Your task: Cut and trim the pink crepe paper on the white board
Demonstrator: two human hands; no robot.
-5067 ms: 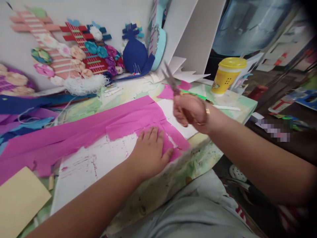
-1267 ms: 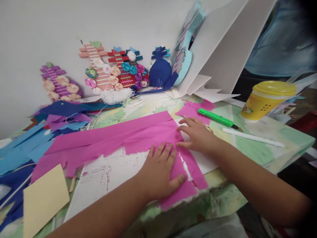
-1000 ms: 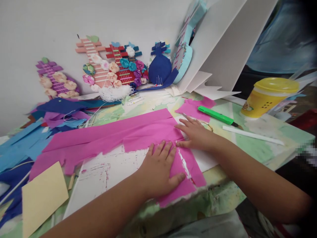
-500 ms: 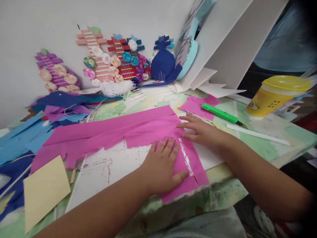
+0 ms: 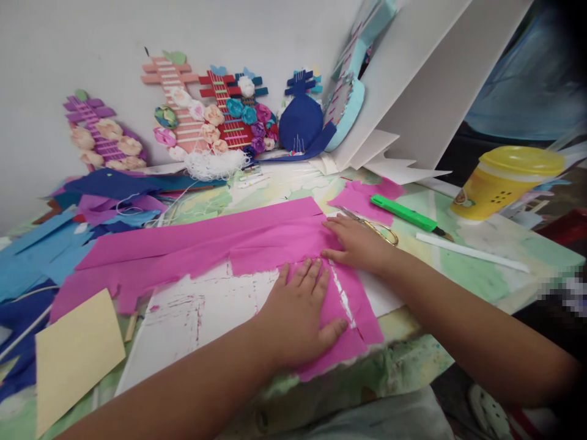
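A sheet of bright pink paper or cloth (image 5: 183,250) lies over a white board (image 5: 174,327) on the table. My left hand (image 5: 298,318) presses flat on the pink sheet, fingers spread and thumb out to the side. Just right of it, my right hand (image 5: 355,244) rests with its fingers stretched over the sheet's right part, holding nothing. A white strip (image 5: 342,293), ragged like a tear or glue, runs down the sheet between the hands. Gold-handled scissors (image 5: 387,234) lie beyond my right hand, their blades partly visible.
Right of the scissors are a green utility knife (image 5: 403,212), a white strip (image 5: 472,252) and a yellow-lidded cup (image 5: 507,183). Blue scraps (image 5: 46,244) and a pale yellow card (image 5: 77,360) lie left. Decorated paper instruments (image 5: 300,122) lean against the wall.
My right hand has slid slightly left and lower on the pink sheet, so more of the scissors shows. My left hand stays flat in place. The view has shifted a little.
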